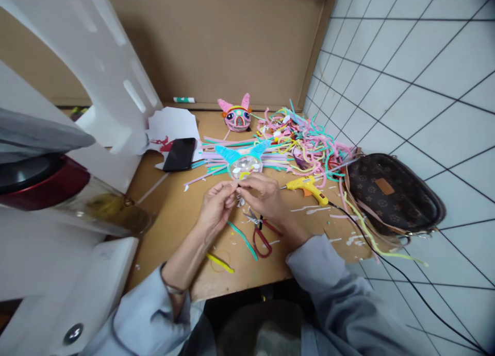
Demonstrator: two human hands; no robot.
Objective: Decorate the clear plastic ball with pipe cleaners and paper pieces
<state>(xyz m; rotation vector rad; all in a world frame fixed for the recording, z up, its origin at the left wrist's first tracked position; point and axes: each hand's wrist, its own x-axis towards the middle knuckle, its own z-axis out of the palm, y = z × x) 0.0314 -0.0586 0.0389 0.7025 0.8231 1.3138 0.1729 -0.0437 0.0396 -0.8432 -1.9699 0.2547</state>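
Observation:
My left hand point(218, 204) and my right hand point(265, 193) meet over the table, fingertips pinched close together. Whatever lies between them is too small to make out. Just beyond my fingers rests a clear round piece with blue pipe-cleaner ears point(246, 163) and a bit of yellow on it. Below my right hand lie red-handled scissors point(262, 237), blades parted. Nearer to me are a teal pipe cleaner point(243, 240) and a yellow pipe cleaner point(221, 263). A yellow glue gun point(308, 188) lies to the right of my right hand.
A pink-eared pipe-cleaner head point(237, 115) stands at the back. Beside it is a tangled heap of pipe cleaners point(309, 142). A black phone point(180, 154) lies on white paper point(174, 121). A brown bag point(390, 191) leans by the tiled wall; a red-lidded clear container point(104, 206) is at left.

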